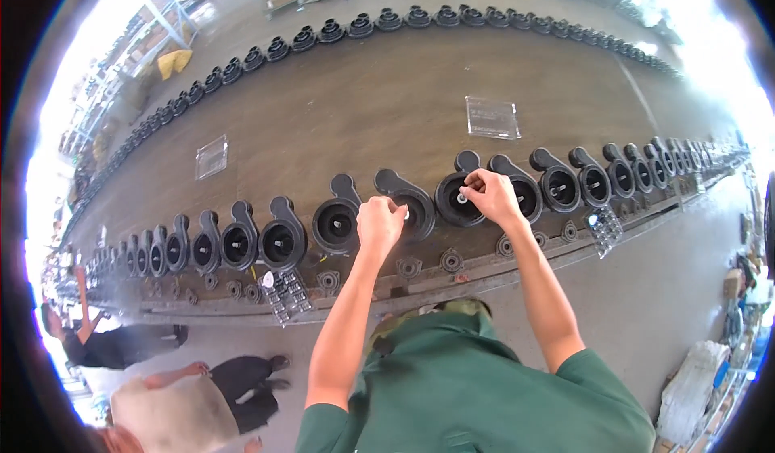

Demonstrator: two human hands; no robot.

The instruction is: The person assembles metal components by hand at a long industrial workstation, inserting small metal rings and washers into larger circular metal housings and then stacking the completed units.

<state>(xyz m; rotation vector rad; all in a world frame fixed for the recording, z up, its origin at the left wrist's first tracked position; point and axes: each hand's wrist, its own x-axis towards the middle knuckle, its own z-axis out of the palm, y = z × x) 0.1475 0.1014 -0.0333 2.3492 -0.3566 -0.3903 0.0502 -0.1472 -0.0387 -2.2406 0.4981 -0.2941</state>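
Note:
A long row of black round housings, each with a rounded lobe and a light-coloured pin in its bowl, lines the near side of the table. My left hand [380,225] is closed in a pinch over the near-left rim of one housing [420,200]. Something small and pale shows at its fingertips; whether it is held or is the pin cannot be made out. Above the adjacent housing [452,211] on the right is my right hand [494,196], its thumb and fingers pinched beside the pale pin [462,199]. Anything between those fingers is hidden.
Flat flanged discs [450,260] lie along the near edge. Clear compartment trays of small parts [284,293] [604,228] overhang it. Clear plates [491,118] [212,157] lie mid-table. A second row of black parts [361,25] stands far off. Two people [173,400] [121,344] are at left.

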